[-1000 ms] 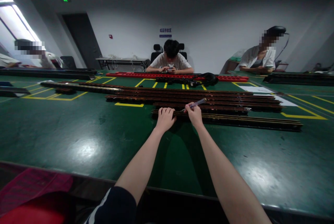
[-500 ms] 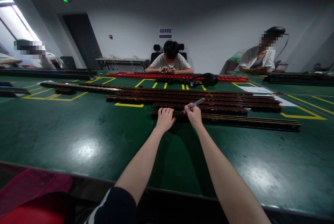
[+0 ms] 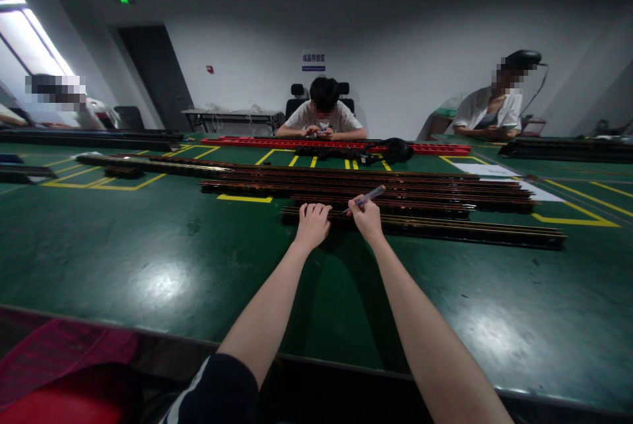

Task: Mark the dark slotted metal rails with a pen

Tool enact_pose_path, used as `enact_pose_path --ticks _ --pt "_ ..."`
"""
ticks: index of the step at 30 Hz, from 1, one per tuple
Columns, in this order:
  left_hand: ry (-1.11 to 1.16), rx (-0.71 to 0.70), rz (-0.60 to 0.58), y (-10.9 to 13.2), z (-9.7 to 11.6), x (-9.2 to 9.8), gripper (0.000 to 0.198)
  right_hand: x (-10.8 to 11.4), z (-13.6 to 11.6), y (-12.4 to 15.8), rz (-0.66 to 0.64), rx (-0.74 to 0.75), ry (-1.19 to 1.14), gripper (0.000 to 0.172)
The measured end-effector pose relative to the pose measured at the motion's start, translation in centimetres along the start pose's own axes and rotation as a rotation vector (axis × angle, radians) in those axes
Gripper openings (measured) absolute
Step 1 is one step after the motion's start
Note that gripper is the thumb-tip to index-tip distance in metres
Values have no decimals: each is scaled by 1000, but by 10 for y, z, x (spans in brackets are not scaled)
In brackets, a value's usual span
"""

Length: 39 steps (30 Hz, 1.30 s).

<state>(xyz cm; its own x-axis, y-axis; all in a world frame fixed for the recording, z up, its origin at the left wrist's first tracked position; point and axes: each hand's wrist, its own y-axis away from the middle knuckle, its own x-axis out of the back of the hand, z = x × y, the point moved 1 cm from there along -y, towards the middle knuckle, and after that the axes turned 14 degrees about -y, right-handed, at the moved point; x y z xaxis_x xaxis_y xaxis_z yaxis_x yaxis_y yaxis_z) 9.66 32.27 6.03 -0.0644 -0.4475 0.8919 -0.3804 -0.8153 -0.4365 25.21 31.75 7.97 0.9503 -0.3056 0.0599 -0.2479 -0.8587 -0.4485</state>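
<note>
A long black strip with gold-coloured edges [image 3: 475, 229] lies across the green table in front of me. My left hand [image 3: 313, 223] is closed over it near its left end, fingers curled over the far side. My right hand [image 3: 366, 216] pinches a pen [image 3: 370, 195] with a pale, see-through barrel. The pen leans up to the right, and its tip points down at the strip just right of my left hand. Whether the tip touches the strip I cannot tell. Right behind lies a bundle of similar dark strips [image 3: 346, 180].
Farther back, a red ladder-like rail [image 3: 237, 142] crosses the table, with a coiled black cable [image 3: 393, 149] on it. White paper sheets [image 3: 484, 169] lie at the right. Across the table sits a person [image 3: 321, 114]; others sit left and right.
The black strip has slid slightly to the left. Both hands stay almost in place, and the pen has shifted a touch left. At the far left, a person's arm has moved.
</note>
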Motion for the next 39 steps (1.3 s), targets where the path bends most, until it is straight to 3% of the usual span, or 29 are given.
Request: enact_pose_path --ticks 26,39 --pt "45 48 21 0 -1 1 52 3 1 1 44 0 41 24" --pt "133 61 19 -2 -5 2 42 1 -1 2 -18 17 30 22"
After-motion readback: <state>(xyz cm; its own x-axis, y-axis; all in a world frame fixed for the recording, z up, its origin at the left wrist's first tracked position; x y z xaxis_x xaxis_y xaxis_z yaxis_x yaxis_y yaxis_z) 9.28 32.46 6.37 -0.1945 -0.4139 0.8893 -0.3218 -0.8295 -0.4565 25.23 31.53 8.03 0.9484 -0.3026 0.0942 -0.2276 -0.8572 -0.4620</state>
